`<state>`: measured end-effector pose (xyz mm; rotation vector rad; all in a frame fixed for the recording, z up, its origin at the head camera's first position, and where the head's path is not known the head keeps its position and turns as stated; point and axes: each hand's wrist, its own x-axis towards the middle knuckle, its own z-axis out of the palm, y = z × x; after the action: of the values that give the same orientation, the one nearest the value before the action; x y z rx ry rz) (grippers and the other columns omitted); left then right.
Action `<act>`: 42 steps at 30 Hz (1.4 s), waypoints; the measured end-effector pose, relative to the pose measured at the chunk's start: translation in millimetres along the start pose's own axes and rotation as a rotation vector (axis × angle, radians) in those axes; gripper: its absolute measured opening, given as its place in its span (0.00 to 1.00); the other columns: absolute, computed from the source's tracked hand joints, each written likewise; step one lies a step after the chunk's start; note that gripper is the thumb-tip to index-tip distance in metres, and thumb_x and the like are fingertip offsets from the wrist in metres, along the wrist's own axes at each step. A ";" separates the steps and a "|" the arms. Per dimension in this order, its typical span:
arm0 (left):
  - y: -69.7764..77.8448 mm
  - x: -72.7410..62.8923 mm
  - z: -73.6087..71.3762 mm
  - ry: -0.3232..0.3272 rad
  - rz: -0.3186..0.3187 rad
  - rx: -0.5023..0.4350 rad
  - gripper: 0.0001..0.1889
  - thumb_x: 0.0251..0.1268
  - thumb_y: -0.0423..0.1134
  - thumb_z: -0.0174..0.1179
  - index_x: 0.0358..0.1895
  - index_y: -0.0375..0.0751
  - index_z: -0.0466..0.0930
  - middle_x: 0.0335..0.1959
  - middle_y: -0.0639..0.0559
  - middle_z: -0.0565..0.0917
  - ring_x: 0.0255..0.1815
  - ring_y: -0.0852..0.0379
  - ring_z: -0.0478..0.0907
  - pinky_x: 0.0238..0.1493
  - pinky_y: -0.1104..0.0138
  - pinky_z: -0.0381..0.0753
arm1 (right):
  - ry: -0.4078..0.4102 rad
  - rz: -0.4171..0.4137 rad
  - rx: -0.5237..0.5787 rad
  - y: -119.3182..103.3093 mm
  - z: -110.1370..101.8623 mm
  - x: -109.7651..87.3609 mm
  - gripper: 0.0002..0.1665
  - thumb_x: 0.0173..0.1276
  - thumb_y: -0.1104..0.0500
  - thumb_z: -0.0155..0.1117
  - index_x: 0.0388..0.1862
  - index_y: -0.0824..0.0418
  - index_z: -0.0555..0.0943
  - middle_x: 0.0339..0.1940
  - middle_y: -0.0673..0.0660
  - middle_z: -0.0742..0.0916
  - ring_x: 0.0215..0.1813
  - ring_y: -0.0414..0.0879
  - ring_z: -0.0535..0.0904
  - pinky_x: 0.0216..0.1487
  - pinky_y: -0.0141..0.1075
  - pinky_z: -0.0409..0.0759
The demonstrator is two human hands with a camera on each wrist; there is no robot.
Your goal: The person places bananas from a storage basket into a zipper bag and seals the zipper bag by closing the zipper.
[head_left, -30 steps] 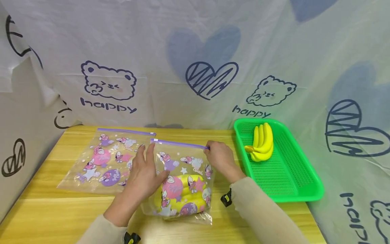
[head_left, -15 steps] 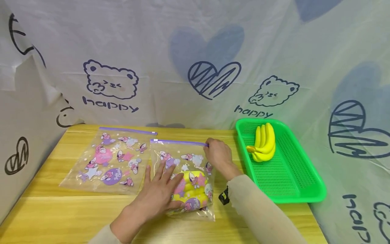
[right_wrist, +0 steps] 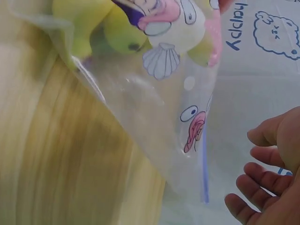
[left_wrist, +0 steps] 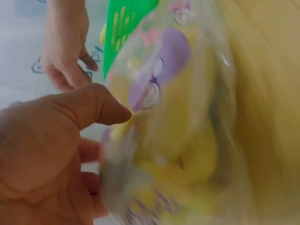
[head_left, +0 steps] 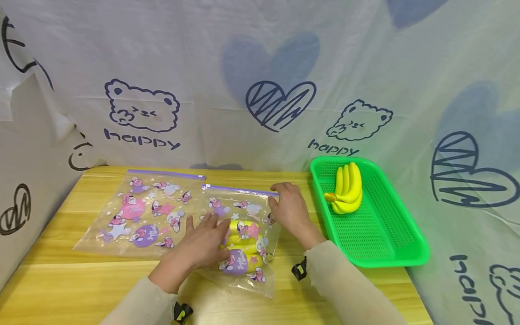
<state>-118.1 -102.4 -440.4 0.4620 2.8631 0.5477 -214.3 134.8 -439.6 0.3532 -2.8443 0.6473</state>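
Note:
A clear zip bag point(head_left: 239, 207) printed with pink and purple cartoon figures lies on the table, with yellow bananas point(head_left: 239, 232) inside. My left hand point(head_left: 205, 243) rests on the bag's left side over the bananas, fingers spread; in the left wrist view its thumb point(left_wrist: 110, 110) lies against the blurred plastic. My right hand point(head_left: 290, 212) hovers by the top right corner, its fingers loosely curved and holding nothing. In the right wrist view a gap shows between those fingers and the purple zip strip point(right_wrist: 205, 173). The white slider point(head_left: 206, 186) sits at the strip's left end.
A second printed zip bag point(head_left: 138, 210), flat with nothing in it, lies to the left. At right stands a green plastic basket point(head_left: 400, 216) holding a bunch of bananas point(head_left: 347, 189). A printed white cloth point(head_left: 219, 135) hangs behind the wooden table point(head_left: 53, 271).
My right hand has let go of the bag's top right corner. My left hand moved from near the slider down onto the bananas, and the bag's lower part has shifted slightly left.

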 end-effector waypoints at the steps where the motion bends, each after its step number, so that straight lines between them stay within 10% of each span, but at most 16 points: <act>1: 2.7 2.3 0.8 0.000 0.005 0.004 0.44 0.61 0.50 0.72 0.78 0.34 0.66 0.80 0.25 0.62 0.83 0.27 0.56 0.74 0.23 0.43 | 0.002 0.001 0.012 -0.4 -0.2 -1.5 0.17 0.74 0.57 0.67 0.57 0.64 0.85 0.59 0.64 0.87 0.64 0.61 0.80 0.67 0.53 0.78; 13: 13.5 24.0 31.5 0.020 0.082 0.240 0.54 0.60 0.76 0.62 0.86 0.57 0.54 0.87 0.41 0.54 0.85 0.30 0.51 0.77 0.30 0.55 | 0.045 -0.078 0.058 -2.8 -0.2 -13.9 0.16 0.75 0.57 0.67 0.57 0.63 0.85 0.58 0.63 0.87 0.62 0.60 0.81 0.65 0.53 0.80; 26: 1.0 29.7 32.4 0.071 0.026 0.200 0.48 0.67 0.68 0.64 0.85 0.55 0.56 0.84 0.39 0.59 0.84 0.29 0.55 0.74 0.28 0.60 | 0.144 -0.250 -0.115 3.3 11.7 -23.5 0.34 0.72 0.52 0.72 0.72 0.64 0.75 0.69 0.68 0.80 0.71 0.67 0.75 0.71 0.63 0.73; 35: -9.1 21.7 33.2 0.107 -0.004 0.166 0.44 0.73 0.65 0.61 0.85 0.51 0.57 0.82 0.37 0.63 0.81 0.27 0.59 0.72 0.28 0.63 | 0.121 -0.177 -0.132 10.4 3.5 -41.4 0.39 0.75 0.44 0.67 0.74 0.66 0.73 0.75 0.69 0.75 0.75 0.68 0.69 0.78 0.64 0.62; 42: -16.0 7.5 34.8 0.169 0.027 0.171 0.43 0.71 0.64 0.63 0.82 0.50 0.61 0.78 0.35 0.69 0.77 0.25 0.65 0.67 0.27 0.69 | 0.259 -0.155 -0.191 34.8 -6.1 -70.9 0.40 0.69 0.49 0.73 0.70 0.72 0.74 0.69 0.74 0.77 0.70 0.71 0.73 0.73 0.67 0.68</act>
<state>-120.9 -102.7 -479.4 0.5043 3.0850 0.3634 -155.6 181.2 -465.7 0.4190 -2.5733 0.3580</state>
